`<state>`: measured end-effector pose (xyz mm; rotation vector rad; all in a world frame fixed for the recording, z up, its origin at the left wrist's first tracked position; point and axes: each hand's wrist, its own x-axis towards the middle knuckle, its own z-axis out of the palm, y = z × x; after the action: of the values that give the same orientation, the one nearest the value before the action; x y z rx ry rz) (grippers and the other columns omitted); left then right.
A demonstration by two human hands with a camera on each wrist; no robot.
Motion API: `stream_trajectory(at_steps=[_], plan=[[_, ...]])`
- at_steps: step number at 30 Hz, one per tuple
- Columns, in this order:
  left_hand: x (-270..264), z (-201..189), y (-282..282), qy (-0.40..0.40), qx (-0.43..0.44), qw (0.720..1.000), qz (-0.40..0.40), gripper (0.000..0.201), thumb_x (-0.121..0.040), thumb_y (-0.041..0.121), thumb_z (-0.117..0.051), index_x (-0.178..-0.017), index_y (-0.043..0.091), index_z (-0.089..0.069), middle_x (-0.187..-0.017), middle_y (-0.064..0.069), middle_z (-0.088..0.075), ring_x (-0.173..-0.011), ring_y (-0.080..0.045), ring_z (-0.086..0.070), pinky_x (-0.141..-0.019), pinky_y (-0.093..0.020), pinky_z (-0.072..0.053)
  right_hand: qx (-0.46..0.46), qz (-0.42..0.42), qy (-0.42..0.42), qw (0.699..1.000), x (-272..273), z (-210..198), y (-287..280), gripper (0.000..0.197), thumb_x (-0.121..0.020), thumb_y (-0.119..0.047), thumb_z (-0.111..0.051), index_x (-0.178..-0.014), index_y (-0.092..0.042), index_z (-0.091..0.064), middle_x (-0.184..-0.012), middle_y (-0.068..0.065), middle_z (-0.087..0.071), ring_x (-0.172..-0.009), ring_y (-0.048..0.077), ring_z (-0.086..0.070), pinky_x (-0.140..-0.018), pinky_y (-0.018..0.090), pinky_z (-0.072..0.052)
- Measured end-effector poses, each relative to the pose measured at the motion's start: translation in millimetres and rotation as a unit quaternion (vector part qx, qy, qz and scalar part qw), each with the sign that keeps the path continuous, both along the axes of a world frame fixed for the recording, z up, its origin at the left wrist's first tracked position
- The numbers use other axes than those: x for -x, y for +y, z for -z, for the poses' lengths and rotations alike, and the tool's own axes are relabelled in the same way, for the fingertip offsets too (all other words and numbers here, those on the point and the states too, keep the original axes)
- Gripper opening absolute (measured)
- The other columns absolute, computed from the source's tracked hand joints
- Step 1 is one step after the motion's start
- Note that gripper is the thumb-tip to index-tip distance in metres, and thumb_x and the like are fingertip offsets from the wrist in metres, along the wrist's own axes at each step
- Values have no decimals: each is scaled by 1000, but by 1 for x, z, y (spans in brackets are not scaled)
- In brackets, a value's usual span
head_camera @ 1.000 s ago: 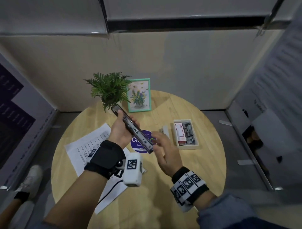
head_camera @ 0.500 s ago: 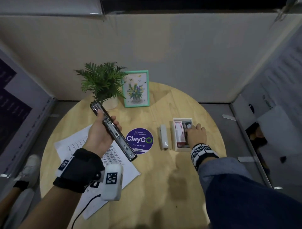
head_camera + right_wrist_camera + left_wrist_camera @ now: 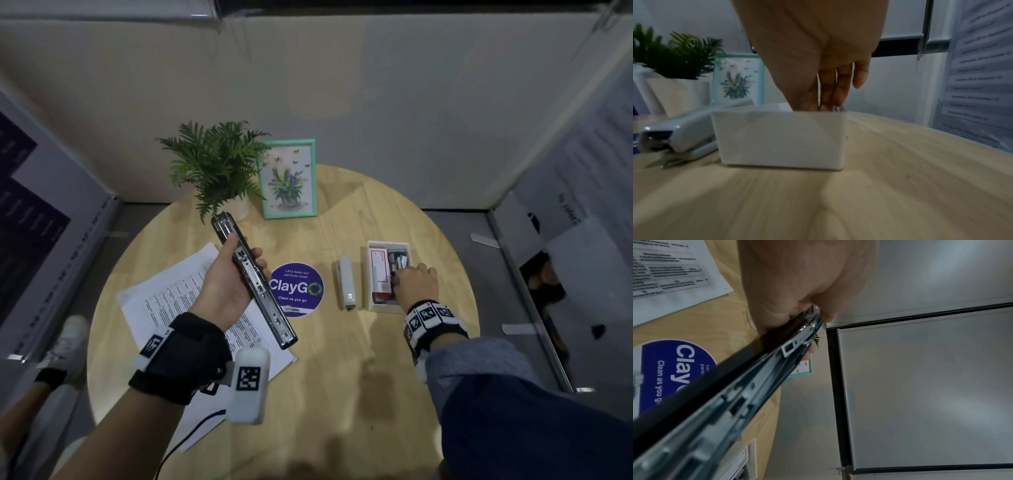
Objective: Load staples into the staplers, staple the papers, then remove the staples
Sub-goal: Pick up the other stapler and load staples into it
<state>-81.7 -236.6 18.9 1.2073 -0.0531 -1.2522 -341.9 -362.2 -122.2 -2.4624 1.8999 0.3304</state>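
My left hand grips a long black stapler, swung open flat, and holds it tilted above the papers. In the left wrist view its metal channel runs out from my curled fingers. My right hand reaches down into the white box. Loose staple strips and a red staple carton lie in that box. In the right wrist view the fingers dip behind the box wall, so their tips are hidden. A white stapler lies shut just left of the box.
A round wooden table carries a blue ClayGo sticker, a potted fern and a teal picture frame at the back. Panels close in on both sides. My shoe shows at the left.
My right hand left the black stapler and went right into the white box, where it stays. My left hand carried the stapler slightly left and away from the right hand.
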Motion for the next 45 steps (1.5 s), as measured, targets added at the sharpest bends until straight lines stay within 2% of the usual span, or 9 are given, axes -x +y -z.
stream_trajectory(at_steps=[11,17,21,25,28,32,38,42,45], plan=[[-1,7,14,8,4,1000,5,30,-97,43,-41,-85,17,-50,-73,0,-53,-58,-11,-50,-52,-23,-49,-71,-46,48,995,7,-8,0,20,-88,-33,-58,-100,-19,-65,-107,2,-65,-111,24,-48,-93,37,-34],[-2,8,20,4,-2,1000,-3,30,-97,43,-40,-86,17,-50,-73,0,-53,-58,-12,-49,-50,-22,-50,-72,-50,35,996,5,-7,0,22,-93,-22,-47,-102,-20,-66,-110,2,-65,-111,23,-47,-94,37,-33],[-3,9,22,7,-6,1000,-5,30,-97,42,-40,-87,16,-50,-74,0,-54,-59,-12,-49,-51,-23,-50,-74,-46,8,996,11,-11,0,25,-93,-16,-48,-109,-25,-65,-112,3,-65,-111,23,-49,-96,37,-33],[-1,8,21,4,-6,1000,-4,30,-97,42,-40,-87,16,-51,-74,-1,-54,-60,-12,-50,-50,-24,-50,-118,-4,-102,988,16,-21,-2,23,-91,-14,-53,-105,-21,-69,-112,11,-65,-100,27,-60,-84,34,-47],[3,7,20,4,-2,1000,3,28,-97,42,-42,-89,16,-49,-75,-2,-54,-58,-12,-50,-48,-24,-51,-120,5,-137,983,16,-27,-1,22,-90,-13,-53,-104,-18,-70,-110,11,-67,-97,28,-62,-80,33,-48],[7,5,21,-4,-4,1000,30,26,-97,38,-45,-89,14,-50,-75,-3,-53,-55,-12,-50,-47,-22,-50,-105,13,-151,983,17,-30,3,24,-90,-11,-54,-106,-18,-70,-110,11,-68,-95,29,-64,-79,35,-51],[9,10,25,-29,-26,996,75,25,-92,24,-56,-108,8,-44,-73,-4,-54,-50,-11,-54,-45,-23,-50,-101,19,-177,979,20,-35,11,19,-90,-12,-55,-100,-13,-71,-106,11,-69,-92,29,-64,-78,34,-50],[11,12,30,-30,-27,996,76,22,-93,20,-54,-109,8,-44,-69,-5,-54,-48,-12,-54,-44,-23,-50,-118,-8,-158,980,17,-44,12,14,-84,-17,-63,-95,-10,-69,-101,10,-68,-90,28,-64,-71,32,-48],[14,8,34,-40,-21,996,79,16,-92,15,-54,-103,8,-44,-72,-6,-54,-54,-13,-52,-44,-23,-50,-95,-22,-146,984,12,-49,15,14,-88,-10,-56,-97,-7,-66,-103,14,-65,-90,30,-62,-67,30,-42]])
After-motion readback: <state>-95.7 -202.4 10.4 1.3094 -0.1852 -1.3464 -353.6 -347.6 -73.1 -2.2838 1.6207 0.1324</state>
